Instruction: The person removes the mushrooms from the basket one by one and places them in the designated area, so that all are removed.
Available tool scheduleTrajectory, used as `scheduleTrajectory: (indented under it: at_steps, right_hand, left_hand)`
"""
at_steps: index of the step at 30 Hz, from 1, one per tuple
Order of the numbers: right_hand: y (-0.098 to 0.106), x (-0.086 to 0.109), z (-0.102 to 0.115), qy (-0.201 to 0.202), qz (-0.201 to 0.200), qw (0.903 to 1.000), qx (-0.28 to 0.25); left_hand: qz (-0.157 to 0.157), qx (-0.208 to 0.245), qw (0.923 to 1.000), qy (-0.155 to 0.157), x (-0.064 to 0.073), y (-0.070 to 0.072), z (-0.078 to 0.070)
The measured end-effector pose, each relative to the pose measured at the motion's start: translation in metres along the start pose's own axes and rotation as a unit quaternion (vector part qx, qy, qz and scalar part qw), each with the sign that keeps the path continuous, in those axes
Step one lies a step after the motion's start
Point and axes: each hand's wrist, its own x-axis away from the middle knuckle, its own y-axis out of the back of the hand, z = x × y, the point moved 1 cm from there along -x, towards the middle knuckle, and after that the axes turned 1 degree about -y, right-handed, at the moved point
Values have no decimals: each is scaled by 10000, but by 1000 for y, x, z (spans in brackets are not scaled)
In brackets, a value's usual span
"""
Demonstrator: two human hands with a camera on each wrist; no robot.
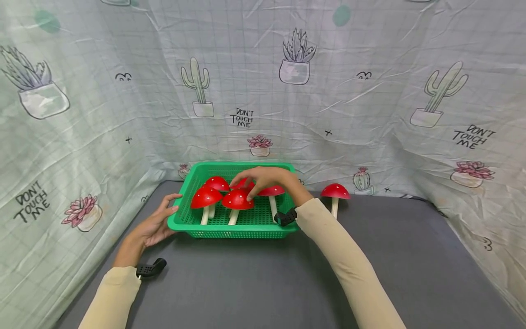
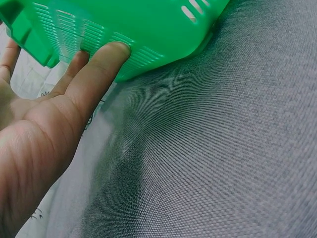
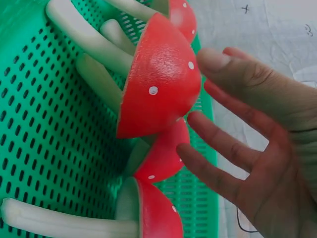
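Note:
A green plastic basket (image 1: 242,233) holds several toy mushrooms with white-dotted red caps and pale stems. At its left side is my left hand (image 1: 158,224), fingers extended against the outer slotted wall (image 2: 148,29). My right hand (image 1: 267,178) reaches over the basket with its fingers spread and nothing held. Its thumb and fingertips come close around the cap of one mushroom (image 1: 238,199), which shows large as a mushroom (image 3: 161,82) in the right wrist view. Another mushroom (image 1: 206,197) leans at the left, and one more mushroom (image 1: 272,191) lies below my right wrist.
Outside the basket, a single mushroom (image 1: 334,192) lies to the right, its stem partly behind my right sleeve. A grey cloth surface (image 1: 230,283) lies under everything. Pale printed curtains (image 1: 267,100) stand close behind the basket and along both sides.

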Motion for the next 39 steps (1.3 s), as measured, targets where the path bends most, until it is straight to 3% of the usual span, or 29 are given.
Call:
scheduleTrajectory:
  at_steps: [8, 14, 22, 31, 39]
  right_hand:
    - [-4, -9, -8, -131, 282, 9995, -75]
    - [-9, -18, -11, -210, 454, 9984, -248]
    - [-10, -19, -15, -193, 584, 9981, -1]
    - [-13, -23, -14, -484, 326, 9977, 340]
    - [-8, -22, -7, -288, 136, 9992, 253]
  left_hand:
    - [-113, -63, 9999, 20, -1, -1, 0]
    - [-34, 44, 10000, 30, 2, 1, 0]
    - [127, 103, 9999, -53, 0, 2, 0]
    - [90, 133, 9999, -3, -1, 0, 2]
    - [99, 124, 9999, -57, -3, 1, 1]
